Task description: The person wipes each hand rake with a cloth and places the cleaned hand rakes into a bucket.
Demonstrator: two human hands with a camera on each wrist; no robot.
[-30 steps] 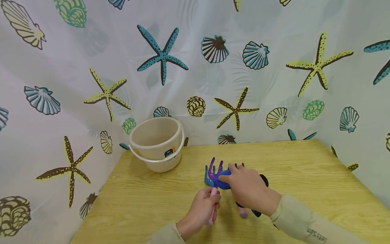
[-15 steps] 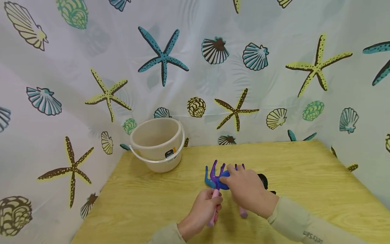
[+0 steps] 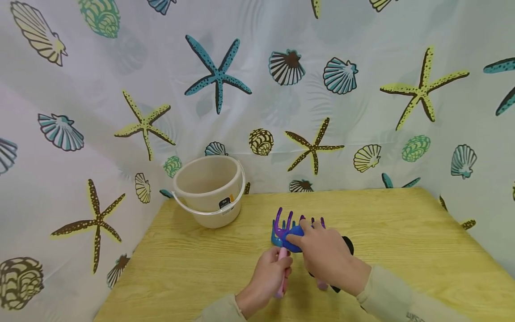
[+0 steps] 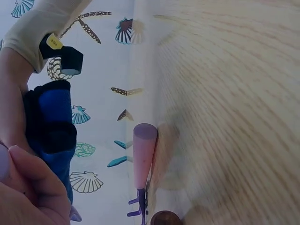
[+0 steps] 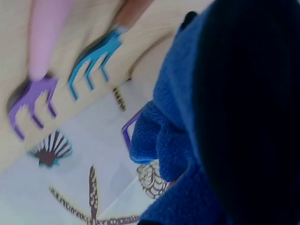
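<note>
My left hand [image 3: 267,273] grips the pink handle [image 3: 282,273] of a small hand rake, its purple tines [image 3: 279,226] pointing up and away. In my right hand [image 3: 331,257] is a blue terry cloth [image 3: 293,239] with black parts, pressed against the rake just above the handle. The cloth [image 5: 180,117] fills much of the right wrist view and hides my right fingertips there. On the table lie a second purple rake with a pink handle [image 4: 144,157] and a blue rake [image 5: 96,56] with a brown handle.
A cream bucket [image 3: 209,210] with a white handle stands at the back left of the wood-look table [image 3: 189,268]. Behind and beside the table hangs a white curtain [image 3: 257,103] printed with shells and starfish.
The cloth in my right hand has shifted slightly, moving a little left and down against the held rake. The rake's tines have tipped slightly left. My left hand keeps its grip on the handle.
</note>
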